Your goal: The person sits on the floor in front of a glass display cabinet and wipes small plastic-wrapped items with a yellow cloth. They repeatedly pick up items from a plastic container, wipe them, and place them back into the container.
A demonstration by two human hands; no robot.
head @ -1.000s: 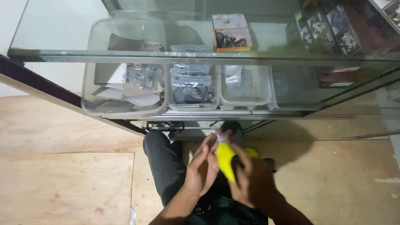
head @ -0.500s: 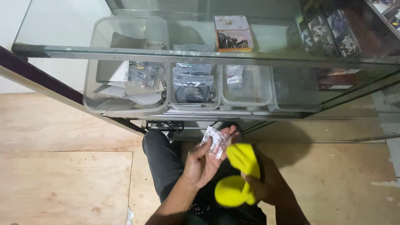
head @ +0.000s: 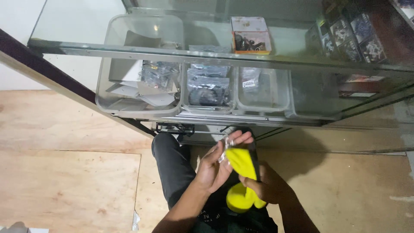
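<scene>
My left hand (head: 217,166) is raised with fingers spread and pinches a small clear plastic wrapper (head: 226,148) at the fingertips. Right beside it my right hand (head: 266,187) grips a bright yellow object (head: 242,179) with a flat upper part and a rounded lower part. The two hands touch over my lap, above my dark trousers (head: 171,168). Both sit just below the front edge of a glass display case (head: 129,51).
Inside the case stand several clear plastic bins (head: 142,108) with bagged dark parts (head: 208,88) and paper sheets. A small picture box (head: 251,41) rests further back, with dark packaged items (head: 349,39) at the right. Plywood floor (head: 64,172) spreads to the left.
The yellow object first swung down and right away from my left hand, then came back up against it. The wrapper stays pinched in my left fingers.
</scene>
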